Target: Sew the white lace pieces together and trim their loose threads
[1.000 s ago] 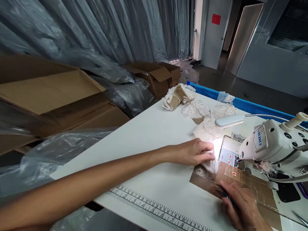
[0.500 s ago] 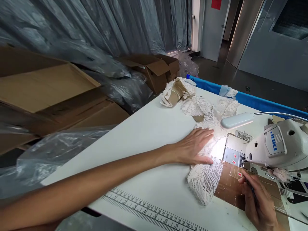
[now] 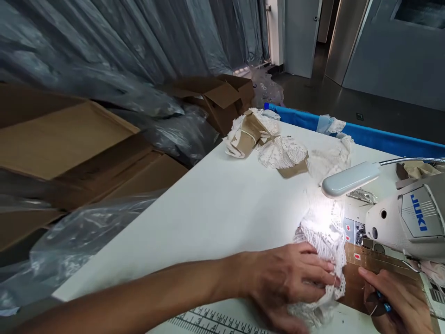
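White lace fabric (image 3: 325,227) lies bunched on the white table, left of the sewing machine (image 3: 410,220). My left hand (image 3: 292,278) is on the near end of the lace, its fingers curled over and gripping the fabric. At the lower right my right hand (image 3: 396,297) is closed around a small dark tool with a blue part (image 3: 384,304), beside the brown taped board (image 3: 354,276). The lamp head (image 3: 351,178) shines on the lace.
A tied bundle of lace and brown card (image 3: 246,137) and another lace piece (image 3: 283,152) sit farther back. Ruler markings (image 3: 215,322) run along the near edge. Cardboard boxes (image 3: 66,134) and plastic stand left; a blue cloth edge (image 3: 382,137) lies behind.
My left hand has moved nearer, from flat on the lace to gripping it, and the lace has been drawn toward me. The right hand has shifted slightly down and right. The view has shifted.
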The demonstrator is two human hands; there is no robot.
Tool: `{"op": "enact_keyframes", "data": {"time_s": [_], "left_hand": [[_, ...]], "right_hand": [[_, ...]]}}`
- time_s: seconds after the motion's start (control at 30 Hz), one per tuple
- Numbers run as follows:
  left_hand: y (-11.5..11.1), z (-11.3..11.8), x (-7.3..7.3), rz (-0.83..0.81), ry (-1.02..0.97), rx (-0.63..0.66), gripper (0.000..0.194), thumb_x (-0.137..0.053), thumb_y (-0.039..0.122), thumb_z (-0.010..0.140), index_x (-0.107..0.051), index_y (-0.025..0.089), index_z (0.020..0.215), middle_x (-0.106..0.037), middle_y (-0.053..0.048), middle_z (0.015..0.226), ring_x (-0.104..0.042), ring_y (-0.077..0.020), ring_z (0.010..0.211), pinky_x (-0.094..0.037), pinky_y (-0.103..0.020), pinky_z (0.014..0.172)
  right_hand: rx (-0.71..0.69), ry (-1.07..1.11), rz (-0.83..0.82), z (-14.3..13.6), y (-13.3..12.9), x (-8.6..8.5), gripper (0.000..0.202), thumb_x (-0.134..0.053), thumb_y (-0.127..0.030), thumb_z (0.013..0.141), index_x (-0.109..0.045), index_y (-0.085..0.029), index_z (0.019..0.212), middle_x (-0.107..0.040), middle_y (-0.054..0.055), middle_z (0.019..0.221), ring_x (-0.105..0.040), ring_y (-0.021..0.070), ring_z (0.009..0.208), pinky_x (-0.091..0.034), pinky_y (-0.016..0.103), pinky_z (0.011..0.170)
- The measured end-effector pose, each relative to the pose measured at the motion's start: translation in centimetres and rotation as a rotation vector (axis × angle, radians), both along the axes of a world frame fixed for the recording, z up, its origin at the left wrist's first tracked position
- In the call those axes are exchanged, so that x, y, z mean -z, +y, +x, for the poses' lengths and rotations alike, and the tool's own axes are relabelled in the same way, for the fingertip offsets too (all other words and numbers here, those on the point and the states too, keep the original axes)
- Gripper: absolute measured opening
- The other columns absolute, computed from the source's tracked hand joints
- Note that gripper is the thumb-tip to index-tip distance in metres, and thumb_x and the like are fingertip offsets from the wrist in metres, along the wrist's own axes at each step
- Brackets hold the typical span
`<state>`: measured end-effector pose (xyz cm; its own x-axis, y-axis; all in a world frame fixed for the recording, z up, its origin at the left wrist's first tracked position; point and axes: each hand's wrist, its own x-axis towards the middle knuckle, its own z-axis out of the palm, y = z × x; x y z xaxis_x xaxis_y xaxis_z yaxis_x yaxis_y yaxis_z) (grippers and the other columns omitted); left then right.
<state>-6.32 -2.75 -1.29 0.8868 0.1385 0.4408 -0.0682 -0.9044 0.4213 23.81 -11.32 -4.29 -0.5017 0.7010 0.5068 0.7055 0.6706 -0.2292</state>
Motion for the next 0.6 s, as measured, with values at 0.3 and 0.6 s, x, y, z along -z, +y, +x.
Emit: {"op": "enact_keyframes", "data": {"time_s": [0.3,0.6], "left_hand": [[2.4,-1.2,-0.8,-0.054,-0.506,-0.677,0.019,-0.046,0.020,0.097,-0.058,0.020,0.082,-0.068,-0.004,0.085,-0.062,-0.0165,0.077,-0.051,-0.033,0.075],[10.9,-1.7,-1.3,0.133,-0.047,-1.023,0.059,-0.060,0.038,0.087,-0.045,0.019,0.140,-0.047,-0.014,0.146,-0.044,-0.0303,0.136,-0.038,-0.048,0.113]], "right_hand": [[-0.088,0.049,-0.012,-0.7,0.9,-0.2,0.047,-0.051,-0.023,0.098,-0.050,-0.022,0.145,-0.072,0.003,0.084,-0.071,0.0173,0.076,-0.059,0.024,0.075],[-0.225,0.020,0.037,-4.2,-0.1,-3.0,0.028,-0.042,-0.023,0.104,-0.063,-0.016,0.122,-0.068,0.002,0.072,-0.066,0.0139,0.065,-0.056,0.026,0.070]]}}
